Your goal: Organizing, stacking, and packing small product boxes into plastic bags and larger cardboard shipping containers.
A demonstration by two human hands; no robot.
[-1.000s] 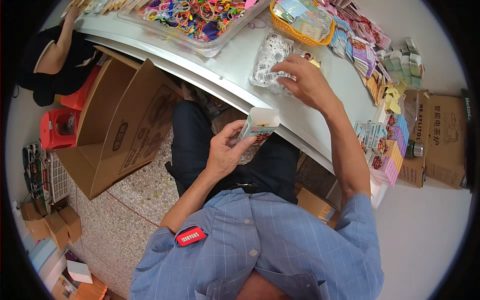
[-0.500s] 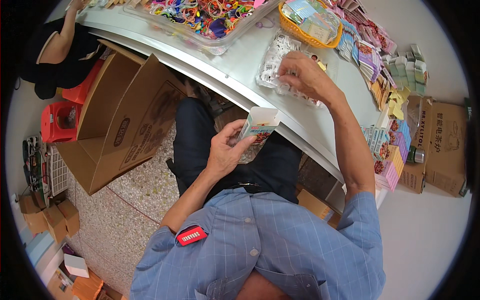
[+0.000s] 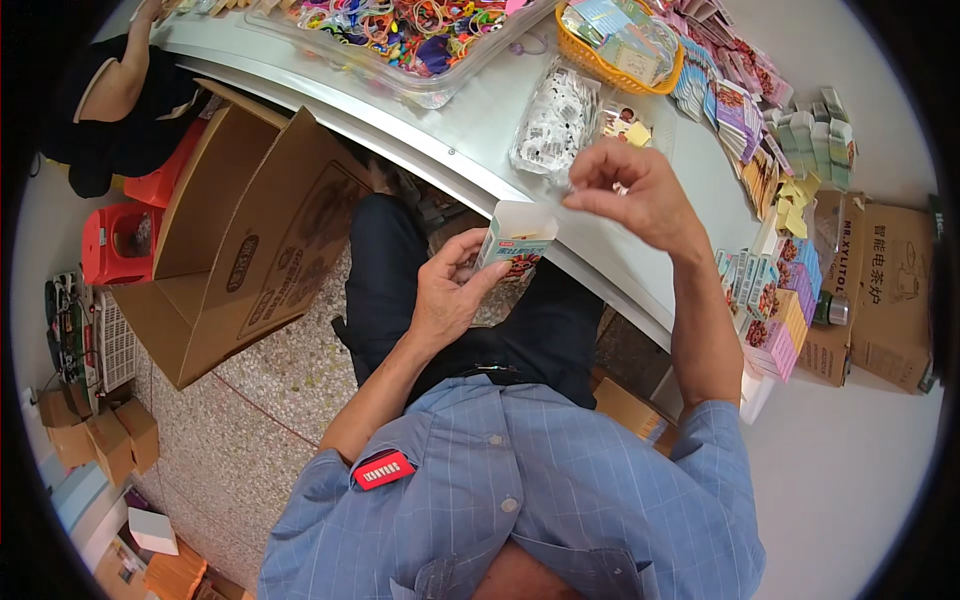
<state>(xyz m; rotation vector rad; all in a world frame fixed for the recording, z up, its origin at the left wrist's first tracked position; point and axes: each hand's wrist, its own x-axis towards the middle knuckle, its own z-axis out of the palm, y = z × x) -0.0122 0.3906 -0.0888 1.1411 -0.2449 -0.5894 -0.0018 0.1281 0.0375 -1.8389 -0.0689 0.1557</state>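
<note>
My left hand [image 3: 450, 290] is wrapped round a small teal and white carton [image 3: 520, 245] with a picture on its side. The carton is tilted, and its top flaps stand open toward the table. Above the table edge my right hand [image 3: 635, 195] is closed in a pinch, just right of the carton's mouth. Whatever is between its fingertips is too small to make out. Near that hand, on the table, lies a clear plastic bag [image 3: 558, 120] of small white packets with dark print. Beside the bag is another clear pack [image 3: 625, 125] with brown and yellow pieces.
A clear tub [image 3: 440, 85] of colourful trinkets and an orange basket [image 3: 615, 70] of packets stand on the white table. Flattened cartons [image 3: 735, 115] and filled-out small boxes [image 3: 775, 335] line its right side. A large cardboard box [image 3: 240, 240] stands left; beyond it is another person [image 3: 120, 110].
My right hand has drawn back from the bag of packets toward the carton, its fingers now pinched. My left hand still holds the carton, barely shifted.
</note>
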